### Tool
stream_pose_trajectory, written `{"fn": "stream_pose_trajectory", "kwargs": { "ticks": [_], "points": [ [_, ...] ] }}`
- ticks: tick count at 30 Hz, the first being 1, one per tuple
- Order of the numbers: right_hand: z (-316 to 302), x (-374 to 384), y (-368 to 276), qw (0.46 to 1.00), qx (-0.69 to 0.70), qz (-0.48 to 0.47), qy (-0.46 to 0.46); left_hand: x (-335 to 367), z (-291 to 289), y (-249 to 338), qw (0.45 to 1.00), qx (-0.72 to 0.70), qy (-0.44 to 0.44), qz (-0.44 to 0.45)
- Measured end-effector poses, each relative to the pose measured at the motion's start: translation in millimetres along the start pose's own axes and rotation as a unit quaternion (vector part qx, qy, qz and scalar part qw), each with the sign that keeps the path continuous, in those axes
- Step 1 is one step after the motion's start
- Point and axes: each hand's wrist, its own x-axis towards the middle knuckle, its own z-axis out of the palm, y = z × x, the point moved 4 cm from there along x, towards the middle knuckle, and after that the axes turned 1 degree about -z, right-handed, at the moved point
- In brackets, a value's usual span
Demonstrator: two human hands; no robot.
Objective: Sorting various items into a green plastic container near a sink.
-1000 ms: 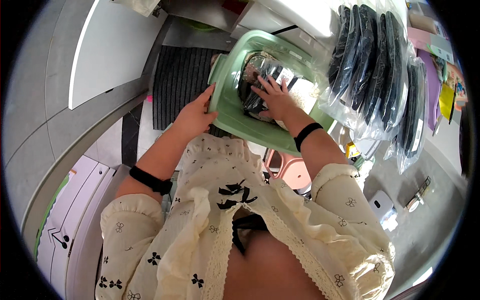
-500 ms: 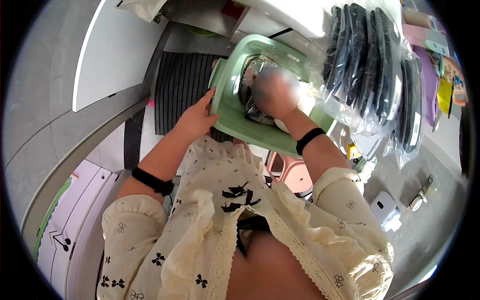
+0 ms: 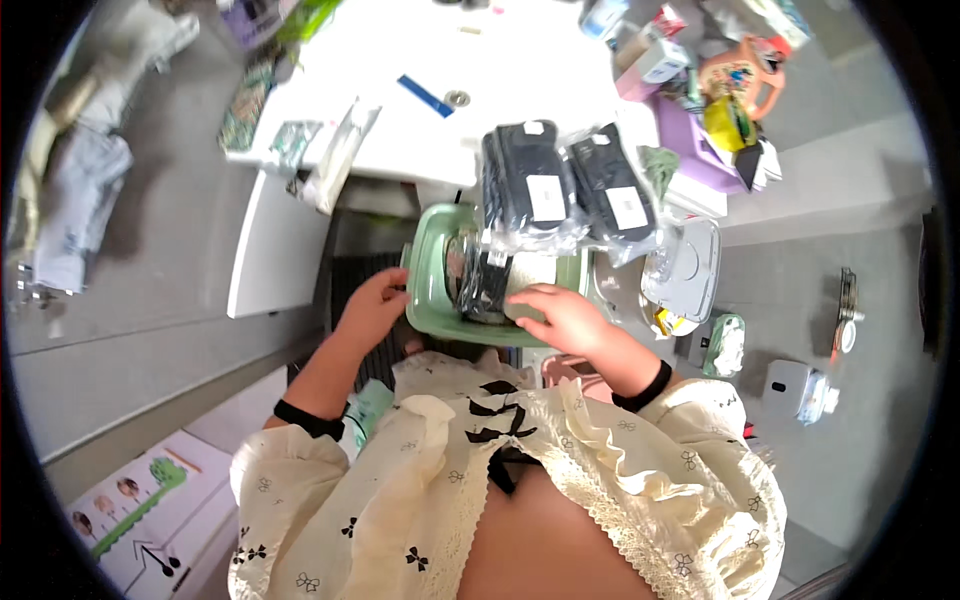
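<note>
A light green plastic tub stands in front of me, with black items in clear plastic and something pale inside. At its left rim is my left hand, its fingers apart and its fingertips by the edge; whether they touch is hard to tell. My right hand reaches over the tub's right part, thumb and fingers spread, with nothing held. Beyond the tub, dark packs in clear bags with white labels hang over the table's near edge and hide part of the tub.
A white table lies ahead, carrying a blue strip and a small round metal thing. To the right are a purple bin, a peach jug and a grey translucent lid. A pink stool stands below the tub.
My right hand has come up out of the tub's contents and opened. The left hand has loosened at the left rim. My view has lifted, showing more of the table.
</note>
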Motion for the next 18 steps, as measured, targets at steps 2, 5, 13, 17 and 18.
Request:
{"fn": "stream_pose_trajectory", "kwargs": {
  "ticks": [2, 5, 13, 17, 18],
  "points": [
    [-31.8, -20.2, -18.3, 0.999, 0.008, 0.017, 0.037, -5.9, 5.1, 29.9, 0.999, -0.004, -0.013, 0.038],
    [-73.1, -53.2, -37.7, 0.983, -0.058, -0.004, 0.176, -9.9, 12.9, 96.2, 0.994, -0.001, 0.003, 0.105],
    [-129.8, -134.9, -31.8, 0.958, -0.022, 0.058, 0.279, 22.2, 39.9, 173.3, 0.99, 0.0, 0.033, 0.138],
    [-149.9, -157.0, -16.2, 0.924, 0.037, 0.108, 0.364, 32.1, 67.2, 188.7, 0.988, 0.014, 0.019, 0.154],
    [-154.6, -152.2, -13.1, 0.912, -0.025, 0.082, 0.402, 32.7, 75.1, 194.7, 0.989, 0.034, 0.006, 0.145]
  ]
}}
